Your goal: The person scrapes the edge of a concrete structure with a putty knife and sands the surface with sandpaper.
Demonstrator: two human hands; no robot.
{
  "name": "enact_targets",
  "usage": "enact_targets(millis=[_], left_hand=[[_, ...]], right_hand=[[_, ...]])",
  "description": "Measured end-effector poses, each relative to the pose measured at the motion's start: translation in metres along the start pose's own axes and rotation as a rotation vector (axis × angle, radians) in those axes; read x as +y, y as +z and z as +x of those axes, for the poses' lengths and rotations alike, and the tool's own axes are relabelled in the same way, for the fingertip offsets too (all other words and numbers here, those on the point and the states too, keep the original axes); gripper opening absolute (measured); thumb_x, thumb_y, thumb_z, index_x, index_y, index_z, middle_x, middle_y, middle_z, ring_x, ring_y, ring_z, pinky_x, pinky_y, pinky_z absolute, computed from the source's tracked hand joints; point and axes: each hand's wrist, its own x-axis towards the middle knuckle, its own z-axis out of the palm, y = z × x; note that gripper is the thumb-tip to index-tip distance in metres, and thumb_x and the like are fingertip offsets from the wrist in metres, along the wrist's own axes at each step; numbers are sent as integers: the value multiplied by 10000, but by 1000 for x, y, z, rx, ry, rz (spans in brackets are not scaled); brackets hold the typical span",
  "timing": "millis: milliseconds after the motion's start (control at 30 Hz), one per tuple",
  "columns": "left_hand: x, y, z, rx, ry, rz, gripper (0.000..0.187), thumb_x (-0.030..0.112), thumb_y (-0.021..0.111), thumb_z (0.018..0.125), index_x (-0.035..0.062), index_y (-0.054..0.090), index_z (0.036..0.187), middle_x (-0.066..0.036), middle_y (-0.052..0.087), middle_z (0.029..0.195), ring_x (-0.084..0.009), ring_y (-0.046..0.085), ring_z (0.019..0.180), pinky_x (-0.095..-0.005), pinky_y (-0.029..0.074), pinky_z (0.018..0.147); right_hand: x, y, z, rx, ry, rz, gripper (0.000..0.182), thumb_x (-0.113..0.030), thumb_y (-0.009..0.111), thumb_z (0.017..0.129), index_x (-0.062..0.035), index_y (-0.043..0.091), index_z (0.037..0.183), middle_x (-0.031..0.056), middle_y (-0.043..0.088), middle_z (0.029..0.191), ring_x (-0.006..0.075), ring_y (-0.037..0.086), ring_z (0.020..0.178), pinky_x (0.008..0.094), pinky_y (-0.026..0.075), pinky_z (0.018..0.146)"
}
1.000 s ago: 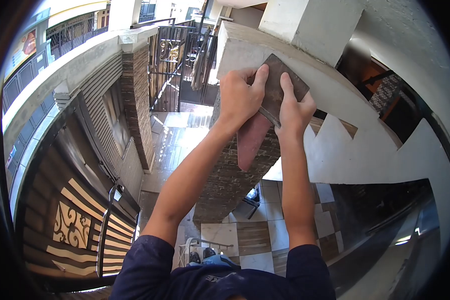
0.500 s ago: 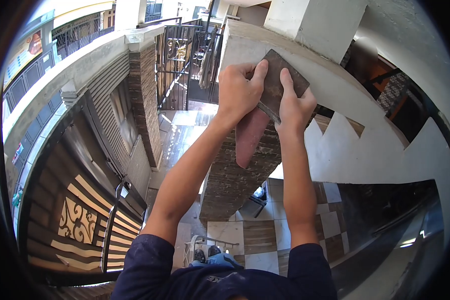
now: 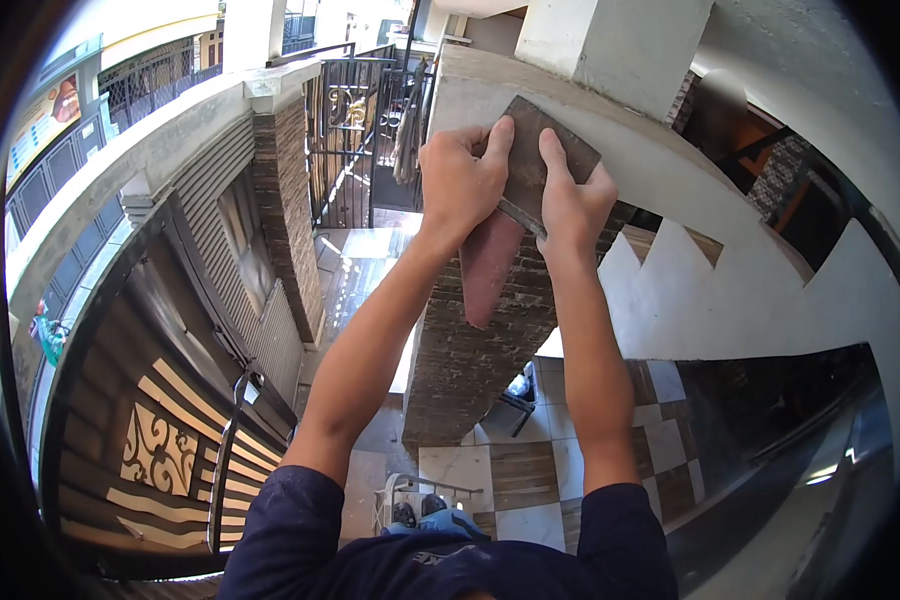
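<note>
Hands left [image 3: 458,180] and right [image 3: 568,205] grip dark tile [image 3: 530,160] against the column [image 3: 480,340].

A tall brick pillar [image 3: 475,350] stands in the middle, and it goes down to a floor of checked tiles [image 3: 515,480]. At about eleven o'clock there is a black iron gate [image 3: 355,140] with curly gold shapes on it. A second brick pillar [image 3: 285,210] stands just beside the gate. At eight o'clock there is a dark metal door [image 3: 155,400] with pale stripes and swirls. At three o'clock a white wall [image 3: 730,300] has a zigzag edge like steps. At one o'clock a thick white beam [image 3: 610,40] sits up high.
</note>
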Motion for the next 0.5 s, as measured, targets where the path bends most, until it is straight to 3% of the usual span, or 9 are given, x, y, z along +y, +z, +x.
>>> enact_targets(millis=[367,433,500], left_hand=[[0,1,10,23,15,-72,397,302,658,918,-61,709,767,-190,650,591,-260,654,517,-373,492,569],[3,-6,9,-59,-33,0,398,337,664,930,-52,744,913,-138,715,680,-128,668,611,-301,514,593],[-3,-6,3,-63,-33,16,396,336,663,932,-51,744,909,-136,713,674,-125,667,611,-301,512,589]], right_hand=[[-1,8,4,21,76,47,492,-136,739,876,77,533,1269,176,619,1218,227,622,1065,350,501,909],[2,9,-1,29,58,55,487,-141,738,879,77,538,1265,173,623,1211,225,623,1058,348,502,907],[5,6,-6,41,41,62,481,-147,737,883,76,542,1262,170,627,1205,223,624,1052,346,504,905]])
